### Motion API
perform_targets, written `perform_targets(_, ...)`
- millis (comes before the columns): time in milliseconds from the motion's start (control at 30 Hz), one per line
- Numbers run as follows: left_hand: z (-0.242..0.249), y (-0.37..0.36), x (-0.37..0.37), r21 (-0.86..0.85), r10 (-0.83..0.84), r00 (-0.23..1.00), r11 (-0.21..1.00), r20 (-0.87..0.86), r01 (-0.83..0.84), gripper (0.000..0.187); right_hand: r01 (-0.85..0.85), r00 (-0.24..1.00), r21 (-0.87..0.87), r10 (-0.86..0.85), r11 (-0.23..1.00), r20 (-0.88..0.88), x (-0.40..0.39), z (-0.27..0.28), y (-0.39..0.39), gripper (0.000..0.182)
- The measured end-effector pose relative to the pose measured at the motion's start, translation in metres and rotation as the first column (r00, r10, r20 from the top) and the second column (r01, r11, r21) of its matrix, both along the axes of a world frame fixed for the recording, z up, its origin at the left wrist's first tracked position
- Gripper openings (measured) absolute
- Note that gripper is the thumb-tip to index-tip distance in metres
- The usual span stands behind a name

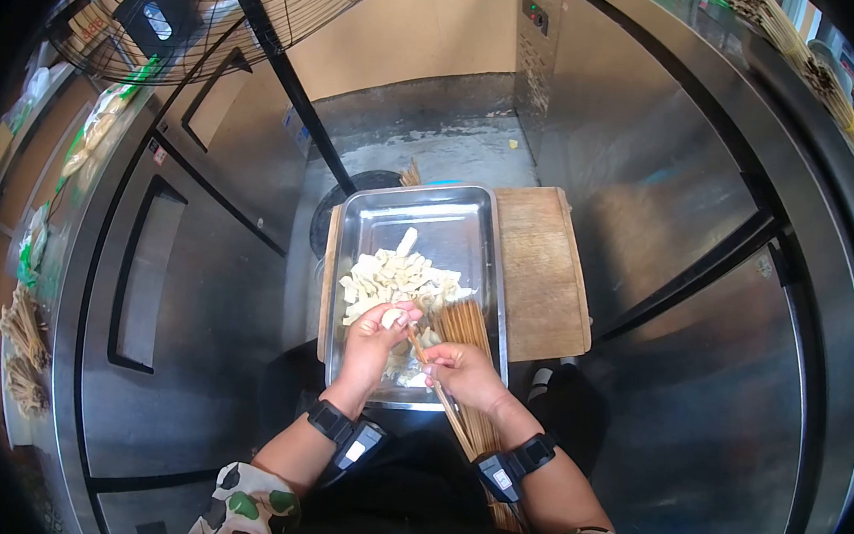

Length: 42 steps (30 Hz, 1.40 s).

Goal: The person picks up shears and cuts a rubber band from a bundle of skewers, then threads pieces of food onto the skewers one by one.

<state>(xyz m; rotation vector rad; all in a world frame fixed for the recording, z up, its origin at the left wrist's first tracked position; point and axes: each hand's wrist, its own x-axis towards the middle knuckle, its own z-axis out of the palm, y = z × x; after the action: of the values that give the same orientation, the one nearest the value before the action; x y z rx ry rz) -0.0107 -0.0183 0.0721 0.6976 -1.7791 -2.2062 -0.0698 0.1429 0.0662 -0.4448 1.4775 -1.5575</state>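
Observation:
My left hand (368, 348) pinches a pale, whitish food piece (392, 317) between thumb and fingertips, above the steel tray (500, 273). Just to its right, my right hand (466, 374) is closed on a thin wooden skewer (446, 401), whose upper end points toward the left hand. Whether the skewer's tip has entered the piece is hard to make out. A heap of similar pale pieces (386, 276) lies in the tray beyond the left hand. A bundle of wooden skewers (460, 323) slants over the tray's near right side, passing under the right hand and toward my lap.
Under the tray is a wooden board (542, 266). A wire fan (265, 33) on a black pole stands behind it at the left. Steel cabinets flank both sides, the left cabinet (197, 319) and the right cabinet (698, 389). Bundled sticks (26, 331) lie on the left counter.

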Motion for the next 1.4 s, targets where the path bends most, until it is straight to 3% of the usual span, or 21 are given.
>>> perform_targets(100, -0.007, 0.007, 0.004, -0.076, -0.052, 0.998, 0.996, -0.034, 0.05, 0.022, -0.005, 0.999, 0.011, 0.005, 1.0, -0.032, 0.0, -0.005, -0.001, 0.018)
perform_targets(300, 0.006, 0.011, 0.003, -0.032, 0.056, 0.998, 0.998, 0.03, -0.055, 0.021, -0.033, 0.999, -0.016, 0.033, 0.999, -0.027, -0.001, -0.001, 0.001, 0.018)
perform_targets(500, 0.003, 0.006, 0.0, 0.133, 0.121, 0.99, 0.982, 0.078, -0.131, 0.031, -0.067, 0.997, -0.05, 0.065, 0.997, -0.033, -0.001, -0.004, 0.002, 0.02)
perform_targets(600, 0.01, 0.01, 0.0, 0.073, 0.126, 0.989, 0.989, 0.072, -0.131, 0.037, -0.065, 0.997, -0.05, 0.062, 0.997, -0.045, -0.001, -0.004, 0.002, 0.02)
perform_targets(800, -0.001, 0.003, 0.0, 0.08, 0.08, 0.991, 0.993, 0.106, -0.089, 0.023, -0.04, 0.999, -0.089, 0.039, 0.995, -0.016, 0.001, -0.011, 0.0, 0.019)
perform_targets(900, -0.001, 0.007, 0.002, 0.247, 0.097, 0.987, 0.961, 0.126, -0.126, 0.02, -0.059, 0.997, -0.046, 0.057, 0.997, -0.043, 0.0, -0.005, 0.002, 0.017)
perform_targets(1100, -0.001, 0.01, 0.008, 0.391, 0.068, 0.97, 0.907, 0.233, -0.157, 0.02, -0.071, 0.995, -0.035, 0.068, 0.997, -0.071, 0.001, -0.014, 0.001, 0.015)
perform_targets(1400, 0.0, 0.013, 0.019, 0.363, -0.06, 0.953, 0.93, 0.297, -0.055, 0.018, -0.081, 0.995, -0.038, 0.079, 0.996, -0.06, 0.002, -0.013, 0.002, 0.014)
